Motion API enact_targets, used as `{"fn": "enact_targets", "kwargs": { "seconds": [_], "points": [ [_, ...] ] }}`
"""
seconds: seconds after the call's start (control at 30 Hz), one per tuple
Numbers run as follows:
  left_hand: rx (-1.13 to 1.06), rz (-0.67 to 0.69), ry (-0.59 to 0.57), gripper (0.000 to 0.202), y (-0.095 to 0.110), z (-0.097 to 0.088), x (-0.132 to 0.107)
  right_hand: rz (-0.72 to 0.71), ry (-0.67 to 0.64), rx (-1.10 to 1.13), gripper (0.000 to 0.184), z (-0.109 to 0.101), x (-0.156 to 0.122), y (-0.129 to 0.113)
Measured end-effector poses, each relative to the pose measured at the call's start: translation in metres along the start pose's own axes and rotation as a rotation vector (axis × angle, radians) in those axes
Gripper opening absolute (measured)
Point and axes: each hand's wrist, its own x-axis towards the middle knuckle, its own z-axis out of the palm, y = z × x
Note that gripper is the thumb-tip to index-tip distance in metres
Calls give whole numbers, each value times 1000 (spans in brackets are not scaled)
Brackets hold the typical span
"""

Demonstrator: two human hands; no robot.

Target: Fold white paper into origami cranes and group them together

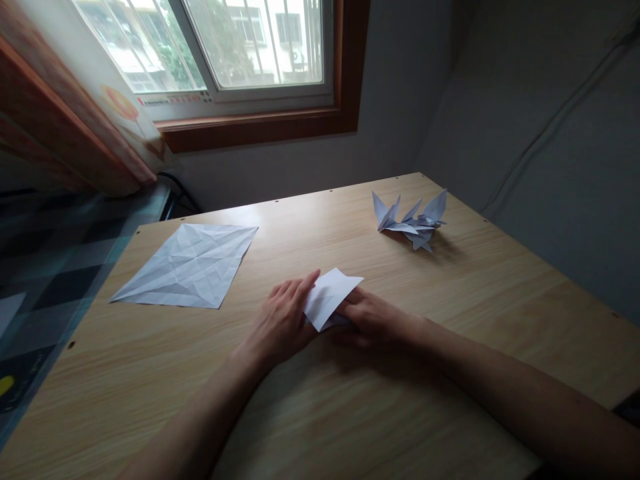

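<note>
Between my two hands is a small folded sheet of white paper [332,297], tilted up off the wooden table. My left hand [286,313] grips its left edge, the thumb side against the paper and the fingers close together. From the right, my right hand [370,316] holds the opposite edge, its fingertips partly hidden behind the paper. A lower layer of the folded paper shows beneath the top flap.
A creased square of white paper [193,265] lies flat at the left of the wooden table [300,227]. Folded paper pieces with pointed tips [415,221] stand at the back right. Beyond the table are a window [260,47] and a curtain [65,100].
</note>
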Motion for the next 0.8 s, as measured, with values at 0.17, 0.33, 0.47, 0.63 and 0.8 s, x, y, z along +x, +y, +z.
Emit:
{"fn": "enact_targets", "kwargs": {
  "seconds": [0.17,0.33,0.47,0.63,0.8],
  "points": [
    [136,209,222,71,6,-1,-4,7,29,-35,33,6,5,0],
    [212,436,185,26,17,-10,-4,-2,43,-19,26,8,6,0],
    [281,418,205,16,19,-13,-3,13,27,38,29,3,4,2],
    [323,381,230,19,15,-15,-1,16,-5,110,24,-4,0,4],
    [387,429,102,15,25,-25,3,16,-35,86,22,-9,1,2]
  ]
}}
